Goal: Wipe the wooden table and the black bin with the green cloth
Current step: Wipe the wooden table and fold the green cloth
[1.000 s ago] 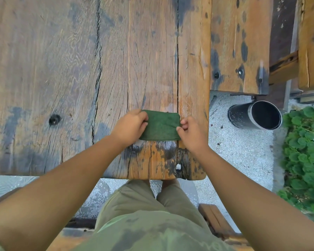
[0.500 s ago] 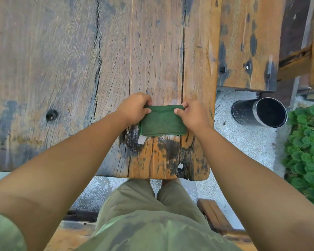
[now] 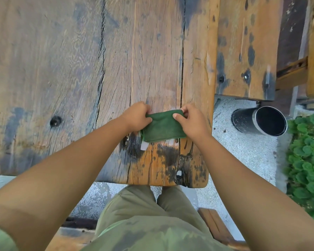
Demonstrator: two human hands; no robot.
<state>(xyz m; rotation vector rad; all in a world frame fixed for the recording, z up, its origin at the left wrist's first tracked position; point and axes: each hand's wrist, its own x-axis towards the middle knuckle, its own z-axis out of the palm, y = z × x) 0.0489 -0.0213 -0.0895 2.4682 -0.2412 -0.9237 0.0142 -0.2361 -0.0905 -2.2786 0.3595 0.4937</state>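
Note:
A folded green cloth [image 3: 162, 127] with a small white tag at its lower left corner is held just above the weathered wooden table [image 3: 65, 69], near the table's front right corner. My left hand [image 3: 137, 115] pinches the cloth's left edge. My right hand [image 3: 189, 120] pinches its upper right edge with thumb and fingers. The black bin [image 3: 259, 121], a cylinder with a shiny rim, stands on the gravel ground to the right of the table, its dark opening facing up toward me.
A second wooden bench or table [image 3: 246, 46] lies beyond the bin at the upper right. Green leafy plants [image 3: 308, 160] grow at the right edge. My legs in olive trousers [image 3: 152, 220] stand at the table's front edge, with a wooden plank [image 3: 216, 227] beside them.
The cloth lay flat on the table a second ago; both hands have since lifted it and shifted their grip to its upper edge. The view has drifted slightly.

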